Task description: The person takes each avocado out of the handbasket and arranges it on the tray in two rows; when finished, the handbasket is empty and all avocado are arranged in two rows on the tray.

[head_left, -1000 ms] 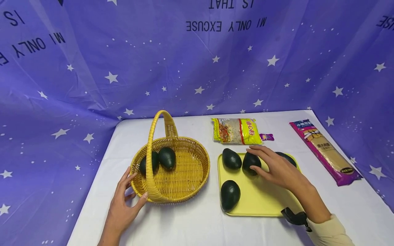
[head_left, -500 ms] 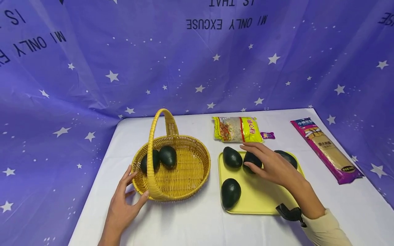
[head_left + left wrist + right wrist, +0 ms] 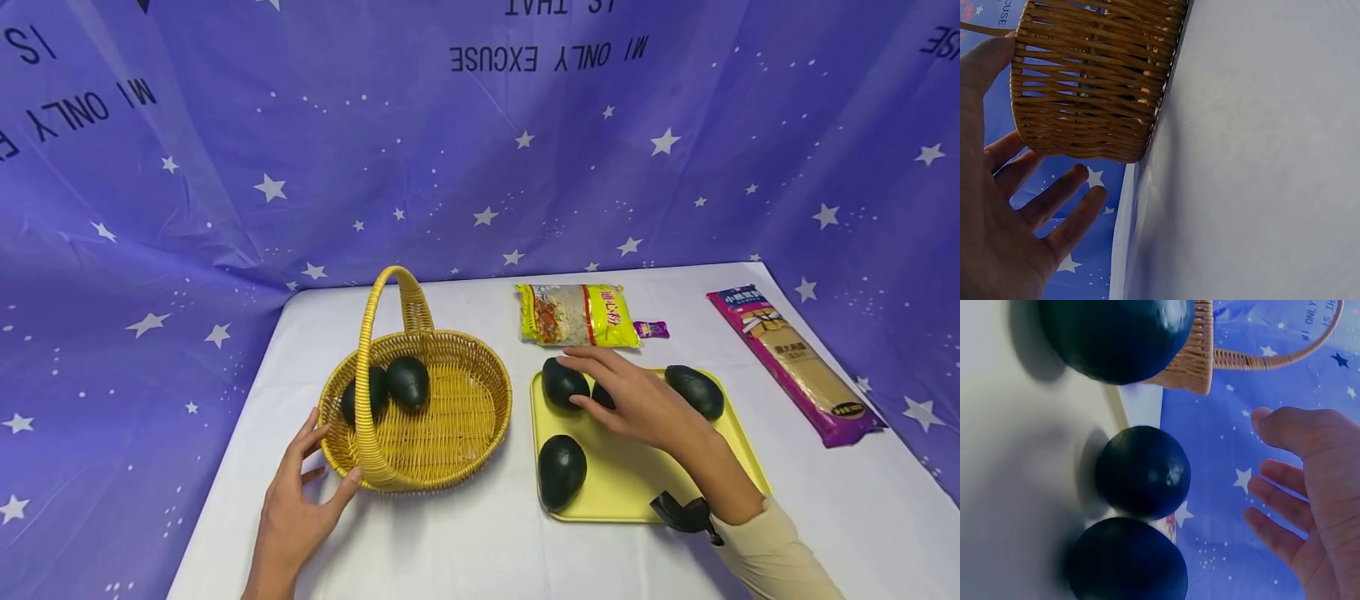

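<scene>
A yellow wicker basket (image 3: 450, 433) stands at the left with two dark green avocados (image 3: 408, 383) inside, one partly behind its handle. My left hand (image 3: 296, 508) has spread fingers at the basket's near left side; in the left wrist view its thumb touches the rim. My right hand (image 3: 630, 400) is held over the yellow tray (image 3: 637, 500), fingers loosely bent and apart from the fruit. Several avocados lie on that tray: one back left (image 3: 562, 386), one front left (image 3: 562, 472), one at right (image 3: 694, 392), and another mostly hidden by the hand.
Behind the tray lies a yellow pasta bag (image 3: 577, 315), with a small purple packet (image 3: 651, 330) at its side. A long purple noodle pack (image 3: 795, 362) lies at the right. A starry purple curtain (image 3: 420, 167) surrounds the white table (image 3: 480, 542).
My right hand has moved left across the tray, from over the middle avocado towards the back left one, uncovering the right avocado. The left hand and basket stay put.
</scene>
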### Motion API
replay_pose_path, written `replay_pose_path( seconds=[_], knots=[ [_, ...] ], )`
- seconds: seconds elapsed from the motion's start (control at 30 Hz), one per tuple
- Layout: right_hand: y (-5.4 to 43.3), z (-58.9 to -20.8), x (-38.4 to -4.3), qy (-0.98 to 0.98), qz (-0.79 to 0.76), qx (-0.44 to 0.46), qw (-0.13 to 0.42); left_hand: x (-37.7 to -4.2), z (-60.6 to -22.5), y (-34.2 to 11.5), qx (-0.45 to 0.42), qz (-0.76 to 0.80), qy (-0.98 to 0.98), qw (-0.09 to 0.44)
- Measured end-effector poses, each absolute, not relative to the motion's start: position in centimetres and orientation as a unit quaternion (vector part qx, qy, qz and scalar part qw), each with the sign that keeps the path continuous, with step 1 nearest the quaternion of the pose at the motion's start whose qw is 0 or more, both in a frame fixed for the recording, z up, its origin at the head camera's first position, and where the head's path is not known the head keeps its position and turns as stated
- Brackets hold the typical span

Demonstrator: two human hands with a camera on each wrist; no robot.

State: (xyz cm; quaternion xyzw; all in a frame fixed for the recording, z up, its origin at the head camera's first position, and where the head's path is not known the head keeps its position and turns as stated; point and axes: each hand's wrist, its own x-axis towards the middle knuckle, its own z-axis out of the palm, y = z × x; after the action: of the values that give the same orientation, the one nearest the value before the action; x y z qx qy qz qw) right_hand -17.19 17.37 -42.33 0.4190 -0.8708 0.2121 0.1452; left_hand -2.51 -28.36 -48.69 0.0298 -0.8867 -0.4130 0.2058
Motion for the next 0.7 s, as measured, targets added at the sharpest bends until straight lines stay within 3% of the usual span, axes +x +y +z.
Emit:
replay_pose_path(
  seconds=[0.7],
  knots=[
    [13.5,-41.1,-17.9,-0.851,0.206,0.468,0.119,-2.5,-48.0,-28.3,0.050,-0.411,-0.895,0.163]
  ],
)
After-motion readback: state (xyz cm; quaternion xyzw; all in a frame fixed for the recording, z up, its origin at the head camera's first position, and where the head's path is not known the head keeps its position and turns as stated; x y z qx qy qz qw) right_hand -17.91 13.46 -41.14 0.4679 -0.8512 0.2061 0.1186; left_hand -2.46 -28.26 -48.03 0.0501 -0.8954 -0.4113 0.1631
